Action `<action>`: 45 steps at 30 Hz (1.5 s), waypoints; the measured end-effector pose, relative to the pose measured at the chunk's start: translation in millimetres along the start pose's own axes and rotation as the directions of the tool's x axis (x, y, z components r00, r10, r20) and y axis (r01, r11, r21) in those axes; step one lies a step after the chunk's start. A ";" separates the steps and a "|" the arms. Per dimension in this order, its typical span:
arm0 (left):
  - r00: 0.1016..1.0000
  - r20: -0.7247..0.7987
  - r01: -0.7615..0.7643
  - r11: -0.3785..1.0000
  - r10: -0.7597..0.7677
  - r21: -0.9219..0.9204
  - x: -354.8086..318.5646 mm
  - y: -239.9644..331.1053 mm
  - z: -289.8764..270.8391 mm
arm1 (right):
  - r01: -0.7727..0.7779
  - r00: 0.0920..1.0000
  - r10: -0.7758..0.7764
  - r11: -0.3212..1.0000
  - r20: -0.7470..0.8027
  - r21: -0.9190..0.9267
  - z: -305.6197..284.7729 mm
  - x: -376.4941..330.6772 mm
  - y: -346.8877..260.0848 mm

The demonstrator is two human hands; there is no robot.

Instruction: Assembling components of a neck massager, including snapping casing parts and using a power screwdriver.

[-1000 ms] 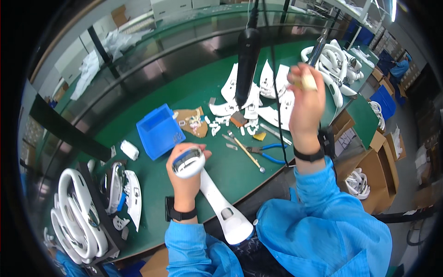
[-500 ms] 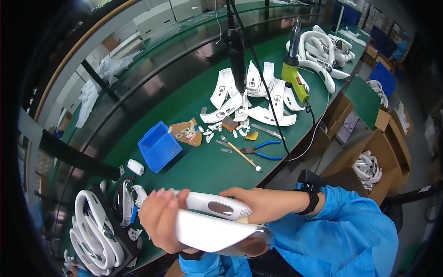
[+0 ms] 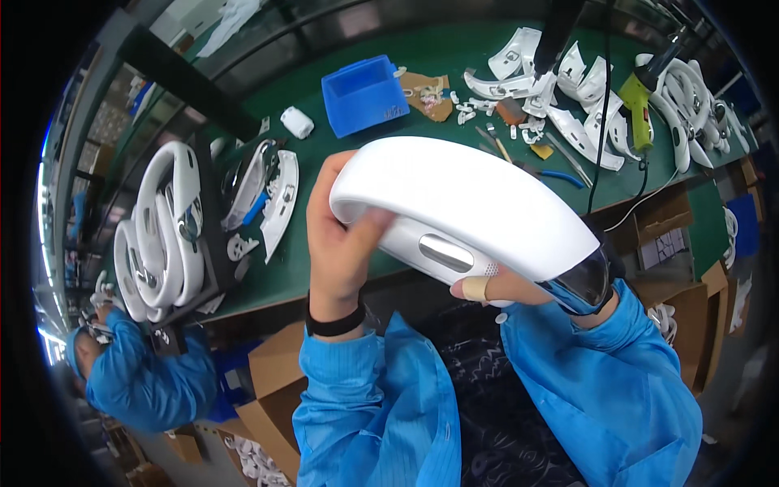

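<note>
In front of me I hold a curved white plastic housing (image 3: 471, 183) with both hands. It has a broad smooth shell, a silver oval and small holes on its inner side, and a dark glossy end at the right. My left hand (image 3: 345, 252) is closed around its left end, thumb on the near face. Under the right part, my right hand (image 3: 519, 286) grips it, with a beige wrap on one finger; the shell hides most of that hand. Left of it on the bench lie a white curved cover (image 3: 282, 203) and a part with a blue piece (image 3: 253, 207).
Several looped white housings (image 3: 166, 235) stand at the left. Behind are a blue bin (image 3: 363, 105), a white roll (image 3: 297, 122), loose white covers (image 3: 584, 130), blue-handled pliers (image 3: 560, 176) and a green heat tool (image 3: 637, 109). A co-worker (image 3: 146, 365) sits at lower left.
The housing has been raised and turned, so its broad shell now faces up. My view has shifted: the bench things appear higher and further right, and a co-worker shows at lower left.
</note>
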State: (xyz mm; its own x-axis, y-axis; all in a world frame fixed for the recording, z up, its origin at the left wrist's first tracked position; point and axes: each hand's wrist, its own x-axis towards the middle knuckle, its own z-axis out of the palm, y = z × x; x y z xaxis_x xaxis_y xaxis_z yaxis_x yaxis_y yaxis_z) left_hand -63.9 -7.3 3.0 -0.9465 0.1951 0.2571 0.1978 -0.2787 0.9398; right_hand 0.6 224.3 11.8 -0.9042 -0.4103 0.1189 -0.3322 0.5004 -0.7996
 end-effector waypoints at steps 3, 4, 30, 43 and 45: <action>0.993 -0.060 -0.108 0.986 0.101 -0.129 -2.4 -10.0 1.1 | -0.193 0.980 0.186 0.807 0.069 0.558 29.1 -19.2 27.8; 0.986 -0.052 -0.163 0.986 0.161 -0.026 -4.1 -16.8 -2.3 | -0.111 0.976 0.216 0.488 0.004 0.866 43.6 -27.3 43.1; 0.965 0.047 -0.262 0.949 0.257 0.178 -17.1 29.9 46.6 | -0.062 0.988 0.090 0.973 0.122 -0.221 13.8 4.6 16.2; 0.928 -0.267 -0.198 0.950 0.261 0.240 -2.2 4.1 32.4 | -0.054 0.996 0.081 0.874 0.035 -0.483 13.5 41.3 25.7; 0.937 -0.241 -0.199 0.952 0.254 0.232 2.9 7.1 23.8 | -0.051 0.993 0.089 0.907 0.071 -0.417 8.8 42.4 17.0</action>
State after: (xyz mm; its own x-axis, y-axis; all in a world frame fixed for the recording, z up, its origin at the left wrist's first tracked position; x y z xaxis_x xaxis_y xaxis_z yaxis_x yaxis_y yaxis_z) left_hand -59.1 13.7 15.8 -0.8978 -0.1145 0.4253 0.4355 -0.0860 0.8961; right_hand -41.0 208.7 -1.9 -0.9088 -0.4173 0.0050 -0.3669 0.7932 -0.4861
